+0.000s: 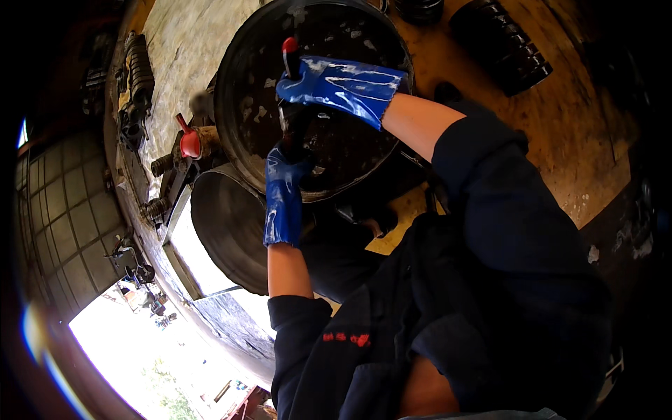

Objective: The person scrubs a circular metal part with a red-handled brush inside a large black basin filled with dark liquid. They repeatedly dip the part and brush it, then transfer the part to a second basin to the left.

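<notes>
Head cam, looks dn, close.

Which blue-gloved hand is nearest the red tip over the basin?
The right hand, close beside the red tip; the left hand is farther, near the basin's rim.

Your right hand (301,85) and left hand (285,171) wear blue gloves (350,82) that look like rubber: slick, creased and glossy, with white streaks. Your sleeves (493,150) are matt, dark cloth. The tub (225,105) looks like dark, worn metal, its inside wet-looking and mottled with pale patches. The basin (227,227) below it has a dull, grey metallic finish. You can see smooth red plastic on the scoop (189,144), a wet gloss on the ridged black parts (500,45), and blotchy, rough-looking pale ground (183,45).
</notes>
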The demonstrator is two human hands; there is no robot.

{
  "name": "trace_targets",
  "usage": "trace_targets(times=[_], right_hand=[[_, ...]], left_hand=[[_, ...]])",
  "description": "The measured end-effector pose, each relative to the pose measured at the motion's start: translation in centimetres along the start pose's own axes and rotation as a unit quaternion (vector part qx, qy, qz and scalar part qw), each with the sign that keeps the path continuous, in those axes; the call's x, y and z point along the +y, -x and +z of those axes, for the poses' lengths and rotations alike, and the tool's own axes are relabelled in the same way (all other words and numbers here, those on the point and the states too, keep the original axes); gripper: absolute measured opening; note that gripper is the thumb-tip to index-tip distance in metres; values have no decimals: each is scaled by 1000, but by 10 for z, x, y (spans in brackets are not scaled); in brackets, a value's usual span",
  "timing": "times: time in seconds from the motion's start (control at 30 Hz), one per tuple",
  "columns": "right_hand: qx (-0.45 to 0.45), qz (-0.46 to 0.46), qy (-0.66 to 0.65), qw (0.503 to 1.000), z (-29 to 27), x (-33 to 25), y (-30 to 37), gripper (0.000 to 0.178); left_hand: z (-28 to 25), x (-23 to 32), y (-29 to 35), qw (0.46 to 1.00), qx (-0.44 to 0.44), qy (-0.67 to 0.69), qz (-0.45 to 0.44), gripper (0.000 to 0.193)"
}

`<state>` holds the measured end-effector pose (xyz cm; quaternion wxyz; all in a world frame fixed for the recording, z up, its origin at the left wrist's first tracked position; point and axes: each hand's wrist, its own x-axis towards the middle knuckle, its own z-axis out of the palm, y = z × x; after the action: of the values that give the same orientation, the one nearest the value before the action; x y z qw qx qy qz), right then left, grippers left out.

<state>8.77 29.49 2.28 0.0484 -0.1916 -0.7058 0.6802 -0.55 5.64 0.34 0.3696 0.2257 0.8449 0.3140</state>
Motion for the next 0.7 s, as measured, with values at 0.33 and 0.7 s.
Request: trace_targets(times=[0.33,0.7], right_hand=[[211,229,-533,786,6,53,21,22],[89,-10,249,964,-25,73,-12,32]], left_hand=[[6,108,-73,882,-113,-453,59,59],[14,113,-68,920,-140,-353,-90,32]])
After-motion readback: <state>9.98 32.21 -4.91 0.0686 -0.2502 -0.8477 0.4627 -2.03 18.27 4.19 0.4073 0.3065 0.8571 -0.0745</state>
